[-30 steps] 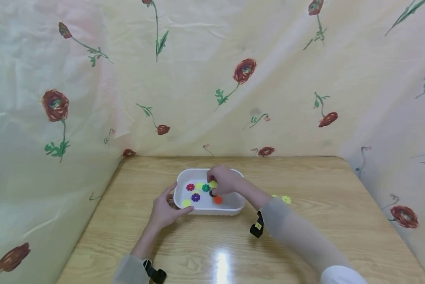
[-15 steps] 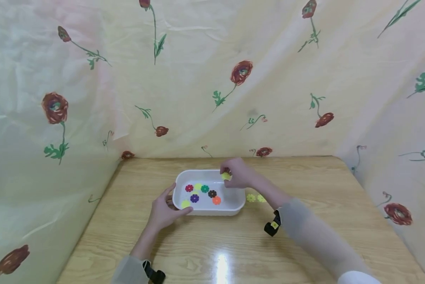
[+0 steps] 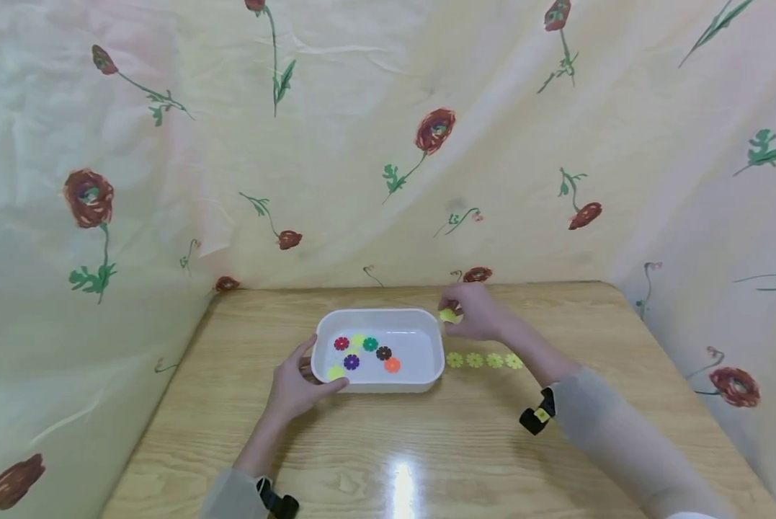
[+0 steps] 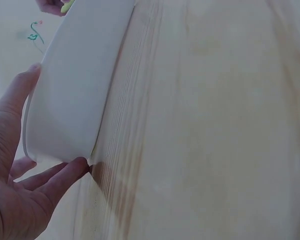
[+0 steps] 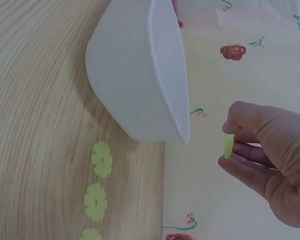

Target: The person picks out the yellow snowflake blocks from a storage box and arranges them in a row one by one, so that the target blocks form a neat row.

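My right hand point(image 3: 480, 314) pinches a yellow flower-shaped plastic disc point(image 3: 449, 316) between thumb and fingers, above and just beyond the right end of a white plastic basin point(image 3: 381, 387). The right wrist view has that disc point(image 5: 229, 146) edge-on at the fingertips. My left hand point(image 3: 292, 387) holds the basin's left end, thumb at the front rim and fingers along its side. Inside lie several loose discs, among them a red point(image 3: 341, 344), a green point(image 3: 370, 344), a purple point(image 3: 351, 362), a black point(image 3: 384, 353) and an orange one point(image 3: 393, 365), plus some yellow ones.
Several yellow discs point(image 3: 475, 360) lie in a row on the wooden table point(image 3: 362, 447), running right from the basin's end. A flower-patterned cloth point(image 3: 336, 144) hangs behind the table and at both sides. Dark cameras point(image 3: 535, 419) are strapped to both wrists.
My right hand has lifted the yellow disc from inside the basin and carried it rightward past the rim. The row of yellow discs shows more fully now. My left hand stays at the basin.
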The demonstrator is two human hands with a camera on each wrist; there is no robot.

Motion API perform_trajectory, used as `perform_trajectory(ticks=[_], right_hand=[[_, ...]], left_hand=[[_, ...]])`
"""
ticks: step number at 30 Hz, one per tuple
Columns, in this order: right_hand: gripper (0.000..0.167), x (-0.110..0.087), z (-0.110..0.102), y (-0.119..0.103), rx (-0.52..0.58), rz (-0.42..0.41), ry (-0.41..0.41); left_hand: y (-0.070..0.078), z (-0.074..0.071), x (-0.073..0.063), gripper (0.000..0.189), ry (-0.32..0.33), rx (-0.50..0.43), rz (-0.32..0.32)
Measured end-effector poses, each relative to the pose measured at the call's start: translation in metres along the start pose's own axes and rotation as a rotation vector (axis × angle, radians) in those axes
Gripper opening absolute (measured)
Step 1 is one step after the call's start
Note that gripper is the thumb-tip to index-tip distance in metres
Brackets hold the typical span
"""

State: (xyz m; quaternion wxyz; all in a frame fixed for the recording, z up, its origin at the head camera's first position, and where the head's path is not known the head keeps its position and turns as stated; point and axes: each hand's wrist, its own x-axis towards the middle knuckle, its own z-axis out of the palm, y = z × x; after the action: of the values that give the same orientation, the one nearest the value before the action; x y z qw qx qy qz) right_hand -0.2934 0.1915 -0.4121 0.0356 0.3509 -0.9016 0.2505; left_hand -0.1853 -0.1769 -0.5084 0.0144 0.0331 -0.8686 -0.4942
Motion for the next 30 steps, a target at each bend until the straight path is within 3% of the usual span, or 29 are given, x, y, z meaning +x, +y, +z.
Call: perform_trajectory(ticks=[9,30], right_hand=[[0.020,-0.023,-0.013,0.009,-0.001,0.073,0.012],[0.018,-0.081,-0.036,0.035,-0.060,0.208,0.004]], left_hand=[[-0.001,-0.003,-0.001,0.110,0.002,-0.016,0.033],[-0.006,-0.006,-0.003,0.110,-0.025,-0.037,0.029]])
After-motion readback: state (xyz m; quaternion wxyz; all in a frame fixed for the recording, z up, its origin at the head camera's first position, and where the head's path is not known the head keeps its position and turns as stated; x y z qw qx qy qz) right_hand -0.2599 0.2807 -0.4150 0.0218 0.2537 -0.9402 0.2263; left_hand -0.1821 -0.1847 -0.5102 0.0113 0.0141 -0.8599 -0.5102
